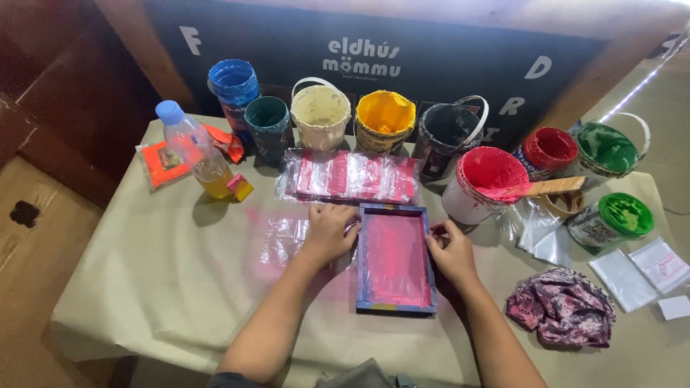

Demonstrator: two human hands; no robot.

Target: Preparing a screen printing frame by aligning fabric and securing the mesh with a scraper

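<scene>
— Fingers of the left hand (329, 231) are laid flat and together on the left rail of the blue-framed screen (396, 259); those of the right hand (452, 253) are curled against its right rail.

— Where is the frame seen?

— Flat on the paper-covered table (144, 287), mid-front, its mesh coated pink. A pink-smeared plastic sheet (284, 241) is seen just left of it.

— How far along is the work judged?

— Pink ink seems already pulled; printed packets (350, 177) are stacked behind. The red paint bucket (483, 183) with its wooden spatula (550, 187) is set near.

Nine paint tubs (320, 115), one framed screen (395, 260), one bottle (194, 149), one rag (562, 307), two hands (329, 231).
</scene>
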